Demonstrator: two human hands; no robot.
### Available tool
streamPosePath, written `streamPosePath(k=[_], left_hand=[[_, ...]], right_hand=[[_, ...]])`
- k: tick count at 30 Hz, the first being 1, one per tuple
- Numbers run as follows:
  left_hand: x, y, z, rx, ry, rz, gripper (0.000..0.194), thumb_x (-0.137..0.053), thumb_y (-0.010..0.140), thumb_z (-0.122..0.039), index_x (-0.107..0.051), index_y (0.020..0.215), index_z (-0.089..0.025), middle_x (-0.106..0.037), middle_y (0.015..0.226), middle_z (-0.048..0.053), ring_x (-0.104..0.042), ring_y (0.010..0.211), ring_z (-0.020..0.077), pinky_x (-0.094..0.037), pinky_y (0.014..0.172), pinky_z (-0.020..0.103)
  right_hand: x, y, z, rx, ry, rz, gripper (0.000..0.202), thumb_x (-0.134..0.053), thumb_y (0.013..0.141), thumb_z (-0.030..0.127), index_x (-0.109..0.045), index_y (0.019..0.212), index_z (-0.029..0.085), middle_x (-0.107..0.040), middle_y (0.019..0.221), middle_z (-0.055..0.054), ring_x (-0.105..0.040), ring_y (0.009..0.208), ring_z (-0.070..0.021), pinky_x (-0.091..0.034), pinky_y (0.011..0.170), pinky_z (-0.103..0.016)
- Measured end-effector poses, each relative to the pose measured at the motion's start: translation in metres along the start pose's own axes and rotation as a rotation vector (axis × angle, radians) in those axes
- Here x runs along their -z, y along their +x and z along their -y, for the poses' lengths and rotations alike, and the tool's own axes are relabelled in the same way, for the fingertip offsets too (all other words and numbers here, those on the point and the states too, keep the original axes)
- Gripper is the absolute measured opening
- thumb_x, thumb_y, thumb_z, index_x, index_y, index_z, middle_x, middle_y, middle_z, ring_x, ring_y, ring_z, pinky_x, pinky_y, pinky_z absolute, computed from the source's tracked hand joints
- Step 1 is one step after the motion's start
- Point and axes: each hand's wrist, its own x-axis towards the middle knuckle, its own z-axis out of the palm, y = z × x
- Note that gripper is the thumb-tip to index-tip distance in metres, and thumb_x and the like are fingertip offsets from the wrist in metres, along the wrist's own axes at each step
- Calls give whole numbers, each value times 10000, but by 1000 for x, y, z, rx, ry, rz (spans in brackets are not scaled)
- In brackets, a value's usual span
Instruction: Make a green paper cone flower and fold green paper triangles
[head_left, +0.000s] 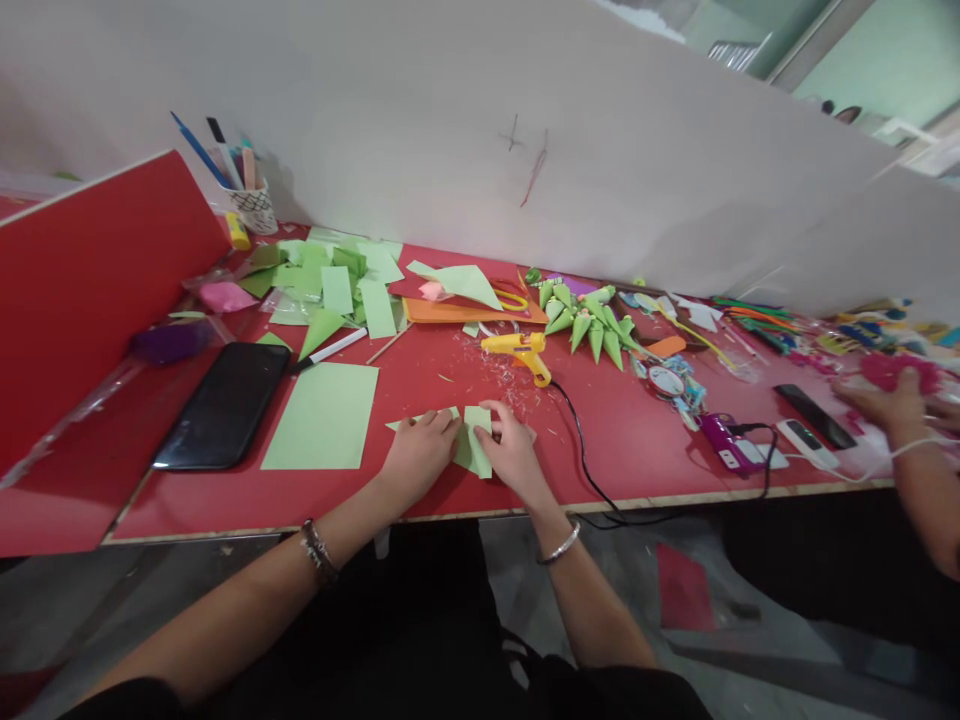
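My left hand [424, 450] rests low over a piece of light green paper [465, 456] near the table's front edge, fingers curled and pressing it down. Part of that paper is hidden under the fingers, and a pointed end sticks out on the left. My right hand [514, 450] has its thumb and fingers on a small green paper strip [478, 422] that lies against the first piece. To the left is a flat green sheet [322, 415]. Just beyond my hands lies a yellow glue gun [517, 347], its black cord trailing right.
A black phone [223, 405] and a marker [330, 350] lie left. Green paper scraps [322, 280], folded green cones [589, 318] and a pen cup [253, 207] stand along the wall. A purple power strip [731, 445] is right, near another person's hand [892, 400].
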Motion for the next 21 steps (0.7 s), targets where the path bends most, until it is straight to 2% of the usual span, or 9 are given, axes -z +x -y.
streamPosePath(k=[5, 9, 12, 15, 19, 21], left_hand=[[2, -7, -5, -11, 17, -26, 340, -424, 872, -228, -490, 1195, -144, -572, 1054, 107, -512, 983, 257, -357, 882, 449], [1, -10, -7, -8, 29, -24, 381, -403, 875, -201, -453, 1247, -134, -560, 1088, 116, -500, 976, 259, -376, 851, 438], [2, -13, -10, -1, 39, -13, 421, -431, 864, -208, -428, 1281, -153, -556, 1092, 117, -498, 965, 268, -370, 852, 463], [4, -16, -13, 4, 55, 5, 430, -439, 866, -228, -423, 1296, -205, -548, 1120, 114, -487, 982, 285, -356, 860, 502], [7, -18, -14, 14, 75, 43, 433, -419, 881, -257, -403, 1314, -255, -516, 1198, 104, -463, 1021, 295, -346, 873, 510], [9, -18, -14, 18, 75, 58, 433, -419, 882, -265, -400, 1315, -265, -515, 1201, 99, -461, 1025, 294, -346, 876, 503]], right_hand=[[-2, -7, -5, 39, -97, -33, 298, -434, 814, 244, -500, 1104, 221, -685, 719, 1, -612, 824, -205, -222, 909, -422], [2, -8, -9, 61, -196, -46, 302, -426, 826, 252, -506, 1113, 206, -683, 737, -18, -614, 777, -202, -222, 904, -422], [6, -12, -9, 32, -144, -55, 357, -468, 816, 329, -467, 1151, 207, -671, 699, 5, -615, 745, -198, -202, 931, -442], [8, -19, -9, -9, -38, 9, 454, -503, 792, 367, -408, 1205, 203, -664, 662, 34, -620, 726, -187, -180, 957, -458], [10, -27, -12, 9, -11, 31, 368, -455, 806, 309, -441, 1159, 206, -674, 700, 17, -626, 800, -192, -177, 962, -458], [10, -30, -13, 20, -42, 16, 328, -425, 815, 294, -463, 1129, 208, -660, 671, 22, -624, 770, -189, -192, 947, -451]])
